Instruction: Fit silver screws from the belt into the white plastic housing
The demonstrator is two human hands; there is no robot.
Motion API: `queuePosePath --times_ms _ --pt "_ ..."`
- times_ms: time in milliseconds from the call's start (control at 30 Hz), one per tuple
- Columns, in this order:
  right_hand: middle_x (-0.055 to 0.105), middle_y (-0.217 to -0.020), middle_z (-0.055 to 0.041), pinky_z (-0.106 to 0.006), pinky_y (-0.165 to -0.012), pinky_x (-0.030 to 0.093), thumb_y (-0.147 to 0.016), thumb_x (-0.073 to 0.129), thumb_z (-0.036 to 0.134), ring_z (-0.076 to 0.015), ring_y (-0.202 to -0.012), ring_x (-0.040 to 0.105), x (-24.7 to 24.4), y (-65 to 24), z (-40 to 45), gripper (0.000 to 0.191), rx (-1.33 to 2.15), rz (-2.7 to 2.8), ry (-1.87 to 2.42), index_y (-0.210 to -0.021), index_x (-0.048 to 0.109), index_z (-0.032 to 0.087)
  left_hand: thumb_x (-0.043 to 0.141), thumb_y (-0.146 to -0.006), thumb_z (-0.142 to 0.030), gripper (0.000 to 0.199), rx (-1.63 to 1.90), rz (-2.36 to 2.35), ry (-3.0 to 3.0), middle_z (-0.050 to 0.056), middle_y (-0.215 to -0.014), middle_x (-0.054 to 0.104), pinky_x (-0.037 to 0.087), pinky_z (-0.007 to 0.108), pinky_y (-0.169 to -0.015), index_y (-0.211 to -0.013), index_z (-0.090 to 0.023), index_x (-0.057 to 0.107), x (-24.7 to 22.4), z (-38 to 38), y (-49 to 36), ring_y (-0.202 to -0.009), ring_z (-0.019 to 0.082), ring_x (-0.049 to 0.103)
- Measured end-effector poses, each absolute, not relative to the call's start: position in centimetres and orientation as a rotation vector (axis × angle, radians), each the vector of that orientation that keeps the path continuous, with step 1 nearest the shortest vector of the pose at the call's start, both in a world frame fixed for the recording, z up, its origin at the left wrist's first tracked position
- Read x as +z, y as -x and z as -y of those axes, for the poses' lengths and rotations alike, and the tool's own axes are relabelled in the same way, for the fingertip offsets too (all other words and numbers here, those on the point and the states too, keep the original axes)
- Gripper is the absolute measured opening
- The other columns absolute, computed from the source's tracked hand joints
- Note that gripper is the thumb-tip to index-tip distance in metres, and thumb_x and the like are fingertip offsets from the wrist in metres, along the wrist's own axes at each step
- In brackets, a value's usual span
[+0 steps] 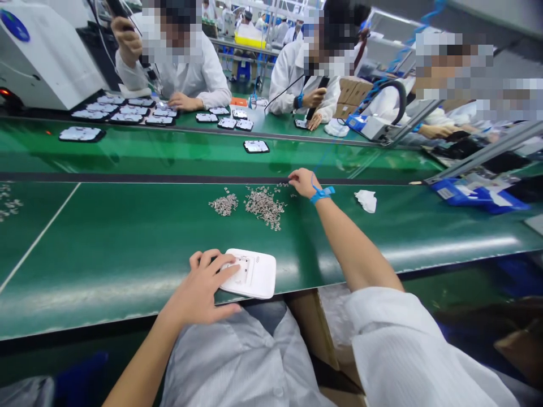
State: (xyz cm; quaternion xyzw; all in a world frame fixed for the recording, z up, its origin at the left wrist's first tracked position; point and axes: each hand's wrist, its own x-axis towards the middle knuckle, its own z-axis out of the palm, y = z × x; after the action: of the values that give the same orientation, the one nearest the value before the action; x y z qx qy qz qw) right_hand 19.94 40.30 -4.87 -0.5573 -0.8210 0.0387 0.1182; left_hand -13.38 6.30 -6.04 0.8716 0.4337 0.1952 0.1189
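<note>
A white plastic casing (263, 274) with a rectangular recess lies at the near edge of the green worktop. My left hand (207, 285) rests on its left side, fingers spread over the recess and thumb stretched out toward me. At the far side of the worktop, my right hand (304, 182), with a blue wrist strap (322, 194), has its fingers bent together in a pinch beside some scattered small metal pieces. Whatever is between those fingertips is too small to make out. Left of that hand lie a larger pile of small metal parts (265, 206) and a smaller pile (224, 204).
Crumpled white tissue (365, 200) lies right of my right forearm, with blue packets (479, 195) farther right. Beyond a dark strip (169, 178), a green belt carries dark-edged white panels (257, 147). Co-workers in white coats (186, 73) sit opposite. A metal post (487, 150) slants at right.
</note>
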Motion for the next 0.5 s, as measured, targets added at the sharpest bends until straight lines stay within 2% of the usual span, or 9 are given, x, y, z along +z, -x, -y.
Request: queuePosePath --times_ms 100,200,400,500 --pt "0.068 -0.097 -0.0146 -0.031 -0.087 0.044 -0.084 0.061 0.015 -0.0207 -0.091 0.057 -4.9 -19.0 -41.4 0.015 0.122 2.461 1.622 -0.091 0.074 0.011 0.075 -0.081 -0.049 0.063 0.593 -1.289 -2.533 0.009 -0.140 0.053 0.023 0.052 -0.101 -0.134 -0.024 0.052 -5.9 -6.3 13.3 -0.122 0.033 0.039" --pt "0.067 -0.091 -0.0140 -0.029 -0.083 0.042 -0.082 0.057 0.012 -0.0189 -0.086 0.055 -4.8 -19.3 -41.3 0.014 0.121 2.504 1.584 -0.080 0.071 0.011 0.077 -0.078 -0.045 0.063 0.603 -1.291 -2.501 0.009 -0.139 0.054 0.024 0.051 -0.101 -0.133 -0.025 0.053 -5.8 -6.2 13.2 -0.122 0.033 0.039" --pt "0.068 -0.094 -0.0157 -0.033 -0.084 0.041 -0.084 0.050 0.015 -0.0209 -0.087 0.054 -1.8 -21.8 -40.5 0.021 -0.037 2.355 1.578 -0.087 0.070 0.010 0.075 -0.080 -0.047 0.061 0.607 -1.270 -2.493 0.009 -0.140 0.055 0.023 0.053 -0.102 -0.132 -0.025 0.053 -5.9 -6.4 13.4 -0.123 0.033 0.039" --pt "0.069 -0.091 -0.0128 -0.031 -0.081 0.041 -0.084 0.053 0.019 -0.0179 -0.082 0.056 0.0 -22.4 -39.8 0.019 -0.056 2.319 1.566 -0.084 0.070 0.011 0.074 -0.082 -0.048 0.059 0.618 -1.254 -2.500 0.009 -0.140 0.054 0.023 0.054 -0.102 -0.131 -0.025 0.053 -6.1 -6.6 13.5 -0.123 0.034 0.039"
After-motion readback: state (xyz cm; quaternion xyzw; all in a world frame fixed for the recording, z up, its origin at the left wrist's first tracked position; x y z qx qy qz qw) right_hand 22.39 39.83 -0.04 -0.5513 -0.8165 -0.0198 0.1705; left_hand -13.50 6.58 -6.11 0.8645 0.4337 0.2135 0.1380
